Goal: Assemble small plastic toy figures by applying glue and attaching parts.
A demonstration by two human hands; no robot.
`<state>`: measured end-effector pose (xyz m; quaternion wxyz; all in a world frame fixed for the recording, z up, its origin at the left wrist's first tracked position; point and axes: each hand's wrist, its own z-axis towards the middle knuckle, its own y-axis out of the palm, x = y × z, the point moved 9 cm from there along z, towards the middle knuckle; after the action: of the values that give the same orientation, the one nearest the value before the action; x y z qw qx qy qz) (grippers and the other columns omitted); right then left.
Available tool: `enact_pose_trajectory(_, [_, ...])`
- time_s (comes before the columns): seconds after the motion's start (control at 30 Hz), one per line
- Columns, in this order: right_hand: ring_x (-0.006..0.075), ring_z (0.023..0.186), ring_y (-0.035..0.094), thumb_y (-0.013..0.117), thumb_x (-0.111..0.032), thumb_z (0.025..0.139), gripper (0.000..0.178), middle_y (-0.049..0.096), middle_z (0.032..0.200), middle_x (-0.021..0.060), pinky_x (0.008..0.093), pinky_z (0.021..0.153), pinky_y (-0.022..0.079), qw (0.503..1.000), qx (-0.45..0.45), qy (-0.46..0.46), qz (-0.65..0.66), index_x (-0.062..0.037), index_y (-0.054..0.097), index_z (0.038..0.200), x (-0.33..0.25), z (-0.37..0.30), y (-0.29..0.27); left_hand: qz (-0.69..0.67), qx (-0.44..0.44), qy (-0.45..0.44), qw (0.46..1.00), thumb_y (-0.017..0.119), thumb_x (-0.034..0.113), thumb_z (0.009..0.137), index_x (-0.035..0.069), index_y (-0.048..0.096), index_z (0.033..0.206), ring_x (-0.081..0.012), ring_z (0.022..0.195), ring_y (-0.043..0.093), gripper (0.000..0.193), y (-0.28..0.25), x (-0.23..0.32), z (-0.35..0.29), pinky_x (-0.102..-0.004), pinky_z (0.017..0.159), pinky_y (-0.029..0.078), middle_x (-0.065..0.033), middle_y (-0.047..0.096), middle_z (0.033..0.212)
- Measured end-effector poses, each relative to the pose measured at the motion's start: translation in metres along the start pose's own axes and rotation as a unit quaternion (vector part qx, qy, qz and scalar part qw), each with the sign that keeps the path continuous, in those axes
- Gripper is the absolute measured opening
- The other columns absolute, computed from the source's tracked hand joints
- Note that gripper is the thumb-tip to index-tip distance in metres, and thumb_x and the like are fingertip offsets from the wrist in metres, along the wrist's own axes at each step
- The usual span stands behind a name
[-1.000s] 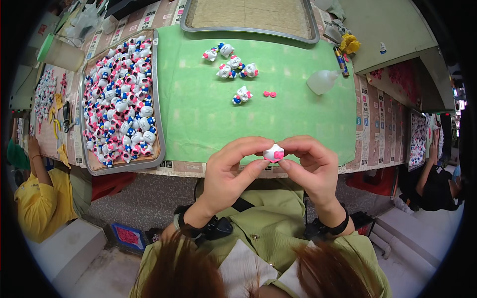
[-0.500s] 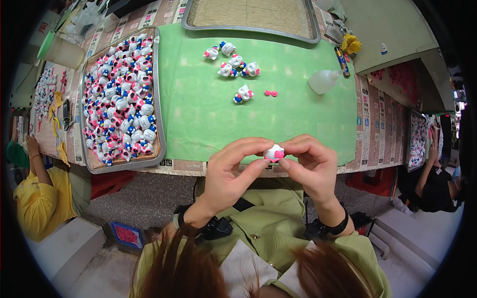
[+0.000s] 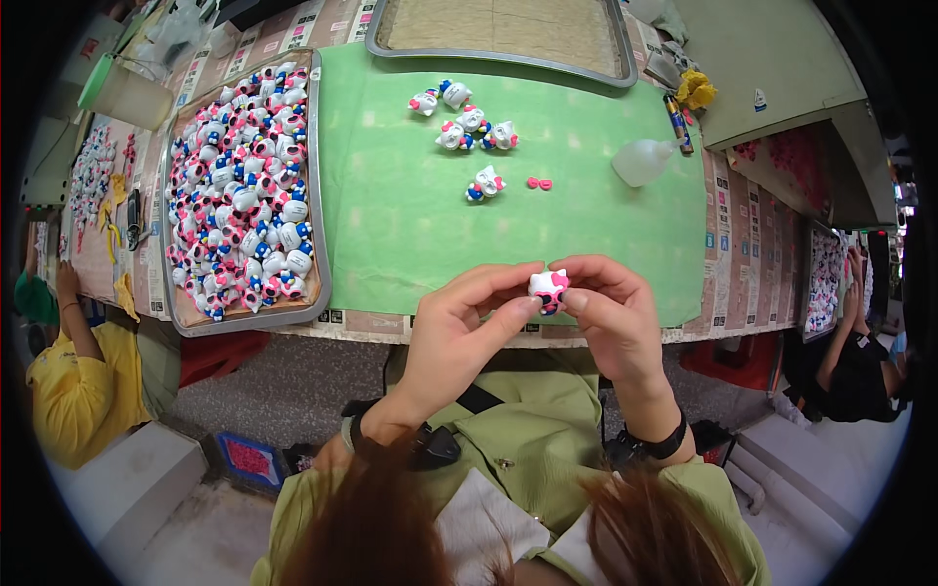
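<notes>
Between the fingertips of both hands is a small white cat figurine (image 3: 548,283) with a pink bow and a pink and dark lower part. My left hand (image 3: 476,317) pinches it from the left, thumb at its lower side. From the right, my right hand (image 3: 618,305) holds it with thumb and fingers. Farther off on the green sheet (image 3: 420,234) lie several similar figurines, one of them a white and blue figurine (image 3: 486,184) nearest to me. Beside that one rests a pink bow piece (image 3: 539,184).
A metal tray (image 3: 318,195) heaped with figurines stands at the left. An empty-looking lined tray (image 3: 503,70) lies at the back. A squeeze bottle (image 3: 642,161) and a marker-like tube (image 3: 677,123) are at the right. Co-workers sit on both sides, one in a yellow shirt (image 3: 73,396).
The figurine has been turned between my fingers: its bow now faces up and its dark lower part shows. It has risen slightly. The view has shifted a little.
</notes>
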<state>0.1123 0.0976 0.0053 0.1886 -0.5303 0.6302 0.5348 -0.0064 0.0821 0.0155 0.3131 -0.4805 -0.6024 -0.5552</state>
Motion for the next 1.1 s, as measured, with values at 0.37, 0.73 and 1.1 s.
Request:
enact_pose_trajectory(0.37, [0.0117, 0.08, 0.056, 0.056, 0.0, 0.075, 0.019, 0.06, 0.087, 0.0087, 0.0239, 0.073, 0.044, 1.0, 0.002, -0.002, -0.022, 0.0049, 0.056, 0.094, 0.001, 0.001, 0.0, -0.117, -0.009, -0.085, 0.989, 0.055, 0.002, 0.08, -0.003, 0.051, 0.103, -0.0085, 0.084, 0.053, 0.025, 0.002, -0.017, 0.003, -0.0202, 0.074, 0.043, -0.0062, 0.056, 0.093])
enact_pose_trajectory(0.73, [0.0115, 0.078, 0.056, 0.058, -0.001, 0.075, 0.019, 0.06, 0.085, 0.0085, 0.0228, 0.071, 0.045, 1.0, 0.01, 0.006, -0.021, 0.0045, 0.056, 0.093, 0.003, 0.0, -0.003, -0.143, -0.006, -0.09, 0.986, 0.054, 0.003, 0.08, -0.003, 0.053, 0.099, -0.0077, 0.083, 0.053, 0.02, 0.004, -0.02, 0.004, -0.0197, 0.072, 0.043, -0.0057, 0.057, 0.091])
enact_pose_trajectory(1.1, [0.0119, 0.079, 0.056, 0.057, -0.002, 0.075, 0.021, 0.06, 0.086, 0.0091, 0.0238, 0.072, 0.045, 1.0, 0.01, 0.022, 0.0, 0.005, 0.055, 0.094, 0.007, 0.002, -0.003, -0.117, 0.002, -0.085, 0.989, 0.054, 0.003, 0.081, -0.004, 0.053, 0.102, -0.0076, 0.081, 0.054, 0.023, 0.001, -0.018, 0.004, -0.0192, 0.072, 0.044, -0.0061, 0.058, 0.09])
